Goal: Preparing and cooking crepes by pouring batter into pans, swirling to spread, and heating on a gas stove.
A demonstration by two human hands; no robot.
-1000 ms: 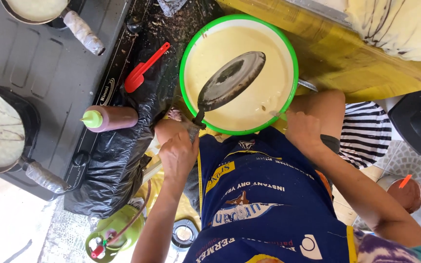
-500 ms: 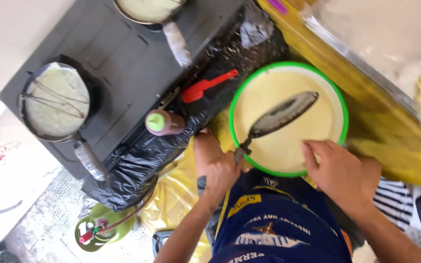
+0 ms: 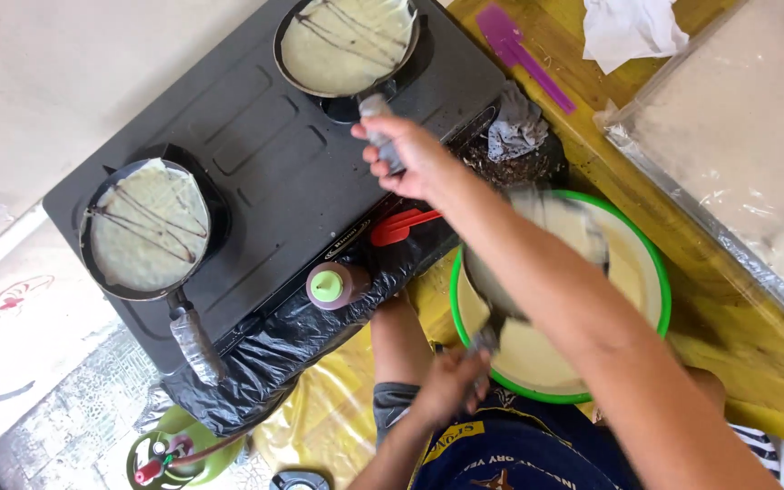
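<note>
Comparing with half a second before, the right hand [image 3: 415, 159] had left the rim of the green-rimmed bowl [image 3: 655, 272] and reached across to the stove [image 3: 256, 154], where its grip was closed around the wrapped handle of the far pan [image 3: 347, 41]. The left hand [image 3: 451, 386] stayed at the near edge of the bowl, its grip closed on the handle of a third pan [image 3: 501, 290], which was held tilted over the pale batter and looked blurred. The right forearm crossed over the bowl and hid much of it. Two pans stood on the stove, each with a thin crepe striped with dark sauce; the near pan [image 3: 147, 227] was untouched. Between stove and bowl stood one brown squeeze bottle [image 3: 336, 284] with a green cap and lay one red spatula [image 3: 401, 227]; one purple spatula [image 3: 524, 50] lay on the yellow surface [image 3: 728, 327].
</note>
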